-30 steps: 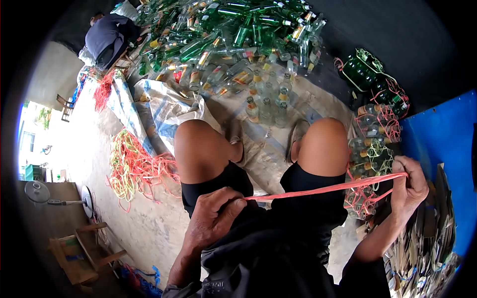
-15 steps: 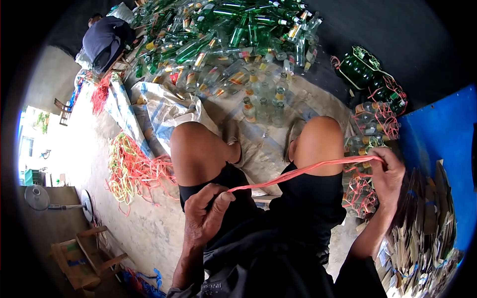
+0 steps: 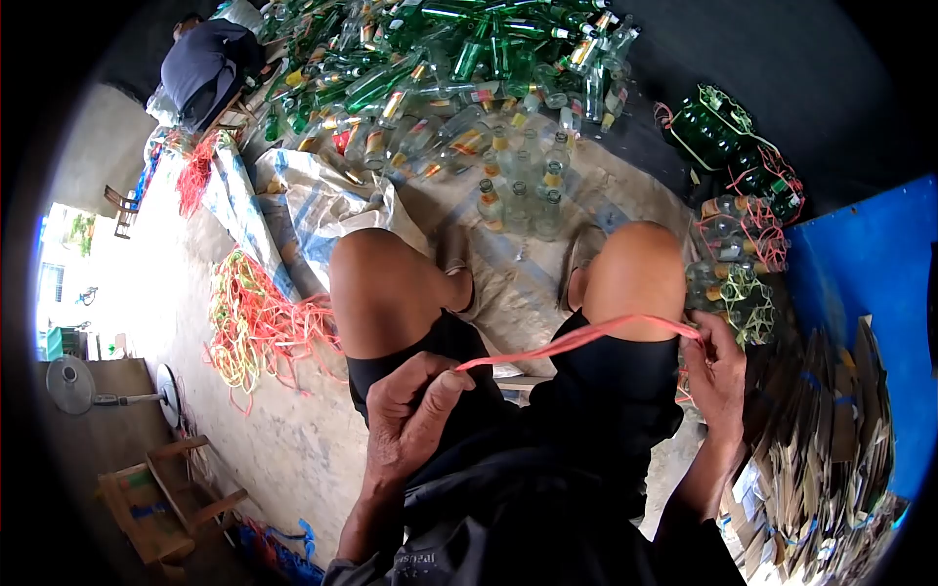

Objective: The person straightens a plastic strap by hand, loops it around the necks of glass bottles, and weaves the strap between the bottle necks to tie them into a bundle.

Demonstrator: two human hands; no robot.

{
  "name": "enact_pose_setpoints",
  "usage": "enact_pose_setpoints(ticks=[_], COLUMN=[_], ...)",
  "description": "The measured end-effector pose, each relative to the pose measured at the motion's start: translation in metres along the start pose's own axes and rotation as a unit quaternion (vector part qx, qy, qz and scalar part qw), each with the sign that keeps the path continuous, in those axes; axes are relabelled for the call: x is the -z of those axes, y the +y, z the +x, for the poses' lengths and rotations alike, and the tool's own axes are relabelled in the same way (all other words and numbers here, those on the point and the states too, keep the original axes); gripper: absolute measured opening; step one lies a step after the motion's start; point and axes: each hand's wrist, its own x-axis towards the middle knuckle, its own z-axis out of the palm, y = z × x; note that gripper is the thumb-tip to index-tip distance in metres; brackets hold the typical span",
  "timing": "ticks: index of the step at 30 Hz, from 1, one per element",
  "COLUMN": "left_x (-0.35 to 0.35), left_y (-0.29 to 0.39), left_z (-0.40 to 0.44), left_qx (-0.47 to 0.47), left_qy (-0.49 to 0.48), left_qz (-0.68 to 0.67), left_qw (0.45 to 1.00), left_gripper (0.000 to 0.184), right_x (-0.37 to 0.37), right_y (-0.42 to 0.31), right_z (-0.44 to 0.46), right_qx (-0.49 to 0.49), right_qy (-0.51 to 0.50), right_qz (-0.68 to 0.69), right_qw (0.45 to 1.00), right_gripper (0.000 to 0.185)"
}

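A length of pinkish-red plastic twine [image 3: 576,339] runs across my lap from one hand to the other, bowed slightly upward. My left hand [image 3: 415,400] pinches one end between thumb and curled fingers. At the other side, my right hand [image 3: 715,371] is closed on the twine, just beyond my right knee. Beyond my feet, several clear glass bottles [image 3: 521,200] stand upright in a tight group on a sheet [image 3: 606,195] spread over the floor.
A large heap of green and clear bottles [image 3: 440,78] lies ahead. Tangled twine [image 3: 256,327] is on the left floor. Tied bottle bundles [image 3: 738,230] and stacked flattened cardboard [image 3: 821,439] stand right, near a blue panel [image 3: 870,264]. Another person [image 3: 207,68] bends over at upper left.
My right hand has moved left and slightly down, toward my knee, so the span of twine between the hands is shorter. My left hand has barely moved.
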Motion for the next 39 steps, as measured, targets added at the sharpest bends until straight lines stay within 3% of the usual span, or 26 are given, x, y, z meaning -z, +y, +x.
enact_pose_setpoints(ticks=[8, 15, 27, 32, 35, 39], left_x=[-0.011, -0.025, -0.035, -0.043, -0.046, -0.042], left_y=[0.002, 0.012, -0.001, -0.016, -0.032, -0.046], left_z=[0.002, 0.013, 0.053, 0.064, 0.065, 0.060], left_qx=[-0.043, -0.066, -0.081, -0.026, -0.051, -0.002], left_qy=[-0.079, -0.127, -0.108, -0.096, -0.086, -0.087], left_qz=[0.023, 0.030, 0.033, 0.004, 0.006, -0.007], left_qw=[0.996, 0.989, 0.990, 0.995, 0.995, 0.996], left_gripper=[0.028, 0.019, 0.025, 0.032, 0.028, 0.028], right_x=[-0.015, -0.040, -0.063, -0.062, -0.062, -0.061], right_y=[-0.031, -0.073, -0.050, -0.045, -0.044, -0.044], right_z=[0.000, 0.010, 0.024, 0.025, 0.023, 0.024], right_qx=[0.112, 0.223, 0.290, 0.313, 0.313, 0.309], right_qy=[0.029, 0.058, 0.088, 0.109, 0.116, 0.115], right_qz=[-0.006, -0.010, -0.018, -0.011, -0.016, -0.014], right_qw=[0.993, 0.973, 0.953, 0.943, 0.942, 0.944], right_gripper=[0.044, 0.027, 0.025, 0.026, 0.027, 0.026])
